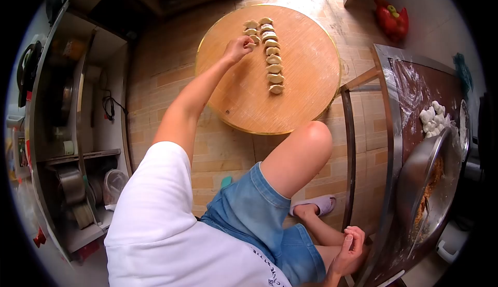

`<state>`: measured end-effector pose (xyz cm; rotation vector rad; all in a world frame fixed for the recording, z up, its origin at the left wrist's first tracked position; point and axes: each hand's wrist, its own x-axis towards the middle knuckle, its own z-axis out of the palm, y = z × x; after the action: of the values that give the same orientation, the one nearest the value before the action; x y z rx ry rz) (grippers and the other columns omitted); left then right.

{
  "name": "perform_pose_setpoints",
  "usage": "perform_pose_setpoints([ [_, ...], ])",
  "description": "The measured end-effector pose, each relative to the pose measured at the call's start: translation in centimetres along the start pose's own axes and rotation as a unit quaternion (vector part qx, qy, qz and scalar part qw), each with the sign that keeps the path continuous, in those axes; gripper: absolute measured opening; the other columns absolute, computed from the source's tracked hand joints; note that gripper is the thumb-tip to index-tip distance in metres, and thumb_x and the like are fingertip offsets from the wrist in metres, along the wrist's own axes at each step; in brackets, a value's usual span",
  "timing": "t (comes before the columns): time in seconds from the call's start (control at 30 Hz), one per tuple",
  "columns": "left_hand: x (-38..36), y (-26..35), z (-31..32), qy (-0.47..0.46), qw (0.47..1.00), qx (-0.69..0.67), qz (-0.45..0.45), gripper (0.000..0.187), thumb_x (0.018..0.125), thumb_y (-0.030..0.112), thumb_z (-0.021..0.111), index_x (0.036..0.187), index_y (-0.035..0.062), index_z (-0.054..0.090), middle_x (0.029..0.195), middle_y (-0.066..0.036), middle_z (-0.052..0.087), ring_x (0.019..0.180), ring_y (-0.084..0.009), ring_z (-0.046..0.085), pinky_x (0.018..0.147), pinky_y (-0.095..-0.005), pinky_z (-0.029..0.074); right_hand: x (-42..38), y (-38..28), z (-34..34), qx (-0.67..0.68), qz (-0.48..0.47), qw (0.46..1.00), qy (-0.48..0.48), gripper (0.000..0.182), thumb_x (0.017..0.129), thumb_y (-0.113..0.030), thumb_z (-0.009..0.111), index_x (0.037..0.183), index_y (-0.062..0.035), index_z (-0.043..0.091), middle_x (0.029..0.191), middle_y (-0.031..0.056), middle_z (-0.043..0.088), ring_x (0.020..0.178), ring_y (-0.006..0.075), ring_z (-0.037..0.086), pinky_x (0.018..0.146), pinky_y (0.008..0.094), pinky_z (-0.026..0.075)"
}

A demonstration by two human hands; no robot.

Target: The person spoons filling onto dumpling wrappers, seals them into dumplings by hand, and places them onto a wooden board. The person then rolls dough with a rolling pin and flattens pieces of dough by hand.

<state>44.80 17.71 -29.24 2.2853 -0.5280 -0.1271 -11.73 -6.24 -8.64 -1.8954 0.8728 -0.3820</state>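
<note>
Left hand [237, 48] pinches a dumpling [254, 39] onto the round board [306, 95] beside a dumpling row [272, 58]; right hand [348, 250] rests empty, fingers curled.

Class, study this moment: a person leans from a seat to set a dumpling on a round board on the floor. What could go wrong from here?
1. The left hand sets a dumpling close beside the long row; soft pieces may touch and stick.
2. The round board lies on the floor near the foot, so it might get kicked.
3. The metal bowl looks tilted at the table's edge and could slip.
</note>
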Motion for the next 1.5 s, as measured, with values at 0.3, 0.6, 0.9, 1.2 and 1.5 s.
perform_pose_setpoints([
  [0.3, 1.7, -0.8, 2.2, 0.025, 0.984, 0.133, 0.114, 0.015, 0.072, 0.015, 0.066, 0.087, 0.0135, 0.064, 0.094, -0.007, 0.060, 0.091, -0.0263, 0.057, 0.078, -0.0374, 0.048, 1.2, 0.7, 1.7, -0.025, 0.027, 0.999, -0.011, 0.009, 0.081, -0.003, 0.050, 0.080, 0.0013, 0.057, 0.090, 0.0102, 0.052, 0.085, 0.0189, 0.052, 0.074, 0.0273, 0.042],
  [0.6, 1.8, -1.3, 3.1, 0.039, 0.984, 0.151, 0.090, 0.016, 0.073, 0.019, 0.066, 0.088, 0.0150, 0.064, 0.093, -0.006, 0.059, 0.091, -0.0267, 0.056, 0.078, -0.0374, 0.047, 1.6, -0.1, 1.9, -0.026, 0.035, 0.999, -0.024, 0.010, 0.081, -0.004, 0.050, 0.082, 0.0014, 0.058, 0.093, 0.0108, 0.052, 0.086, 0.0187, 0.052, 0.075, 0.0279, 0.043],
  [0.9, -6.1, 13.9, -4.7, 0.168, 0.971, -0.144, 0.086, 0.019, 0.090, 0.018, 0.054, 0.101, 0.0032, 0.057, 0.085, -0.001, 0.055, 0.074, -0.0088, 0.050, 0.065, -0.0224, 0.042, -2.8, -2.7, -7.4, 0.034, -0.069, 0.990, 0.120, 0.043, 0.093, -0.037, 0.045, 0.074, -0.0013, 0.061, 0.064, 0.0047, 0.053, 0.058, 0.0133, 0.051, 0.054, 0.0233, 0.039],
  [1.2, -17.4, 33.6, 7.6, -0.122, 0.838, -0.532, -0.019, 0.049, 0.096, 0.038, 0.033, 0.071, 0.0020, 0.055, 0.059, -0.005, 0.051, 0.050, -0.0103, 0.046, 0.048, -0.0206, 0.035, 20.7, 3.5, -32.7, 0.028, 0.033, 0.971, 0.236, 0.027, 0.092, -0.025, 0.046, 0.082, -0.0050, 0.060, 0.065, 0.0001, 0.054, 0.054, 0.0056, 0.047, 0.050, 0.0193, 0.038],
  [1.5, -19.3, 37.1, 7.6, -0.197, 0.959, -0.204, 0.017, 0.064, 0.094, 0.040, 0.024, 0.060, -0.0027, 0.056, 0.053, -0.007, 0.048, 0.054, -0.0162, 0.048, 0.054, -0.0267, 0.037, 37.8, 16.0, -38.7, -0.234, 0.265, 0.887, 0.297, 0.018, 0.072, -0.019, 0.070, 0.065, -0.0036, 0.062, 0.058, 0.0034, 0.055, 0.049, 0.0127, 0.048, 0.044, 0.0278, 0.037],
])
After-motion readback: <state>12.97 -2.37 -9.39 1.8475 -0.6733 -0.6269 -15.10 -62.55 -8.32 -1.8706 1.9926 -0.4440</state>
